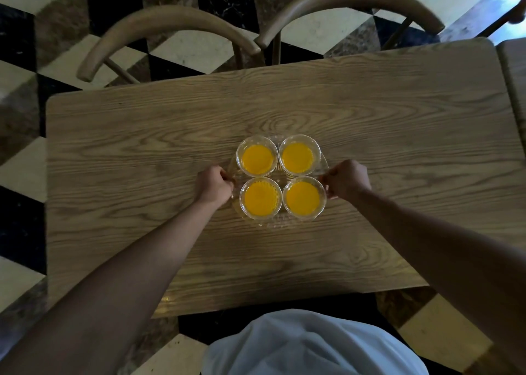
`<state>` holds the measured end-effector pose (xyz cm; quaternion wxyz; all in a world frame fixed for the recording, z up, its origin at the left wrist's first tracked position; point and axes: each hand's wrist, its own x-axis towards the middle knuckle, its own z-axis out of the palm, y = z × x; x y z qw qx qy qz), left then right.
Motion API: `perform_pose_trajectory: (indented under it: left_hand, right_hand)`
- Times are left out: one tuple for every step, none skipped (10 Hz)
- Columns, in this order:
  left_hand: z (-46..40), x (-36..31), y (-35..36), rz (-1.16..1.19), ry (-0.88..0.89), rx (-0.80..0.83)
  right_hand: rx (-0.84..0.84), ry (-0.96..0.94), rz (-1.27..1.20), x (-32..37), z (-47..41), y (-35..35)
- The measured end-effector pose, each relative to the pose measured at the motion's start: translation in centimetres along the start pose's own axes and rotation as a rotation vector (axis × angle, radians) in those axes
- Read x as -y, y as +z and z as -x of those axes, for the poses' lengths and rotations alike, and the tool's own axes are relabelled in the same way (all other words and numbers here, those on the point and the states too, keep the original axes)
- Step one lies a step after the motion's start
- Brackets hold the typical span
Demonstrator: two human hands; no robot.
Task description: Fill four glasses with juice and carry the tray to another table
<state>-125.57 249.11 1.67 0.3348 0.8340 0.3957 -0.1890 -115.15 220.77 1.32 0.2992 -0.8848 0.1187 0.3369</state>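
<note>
A wooden surface (370, 135) carries a clear tray (270, 223) between the hands. The left hand (214, 185) grips its left edge, the right hand (347, 179) its right edge. Four glasses (257, 159) of juice stand between them.

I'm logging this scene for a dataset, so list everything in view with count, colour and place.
glasses: four, clear with orange juice, in a square on the tray
tray: one, clear glass, mid-table
table: one, light wood, centre
second table: one, wood, right edge
chairs: two, wooden, beyond the table
floor: black, cream and brown tiles
left hand: shut on the tray's left rim
right hand: shut on the right rim
</note>
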Motion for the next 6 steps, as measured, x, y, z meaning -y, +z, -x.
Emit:
perform_pose_trajectory:
  left_hand:
    - [0.3,0.1,-0.2,-0.004,-0.014,0.008]
    - [0.6,0.6,-0.5,-0.002,0.002,0.005]
    - [1.0,0.9,-0.8,0.016,0.016,-0.009]
    - [1.8,1.2,-1.3,0.027,0.024,-0.027]
    - [2.3,1.4,-1.6,0.062,0.025,-0.041]
    - [2.8,2.6,-1.8,0.027,0.03,-0.083]
  right_hand:
    - [-0.003,0.0,0.022,0.0,0.1,-0.1]
    - [-0.013,0.003,0.062,0.1,0.8,-0.3]
    - [-0.007,0.027,0.016,0.0,1.4,-0.7]
    - [0.001,0.028,-0.049,-1.2,2.6,-0.9]
    - [-0.009,0.002,-0.089,-2.0,3.5,-0.8]
    - [-0.067,-0.067,-0.024,-2.4,4.8,-0.9]
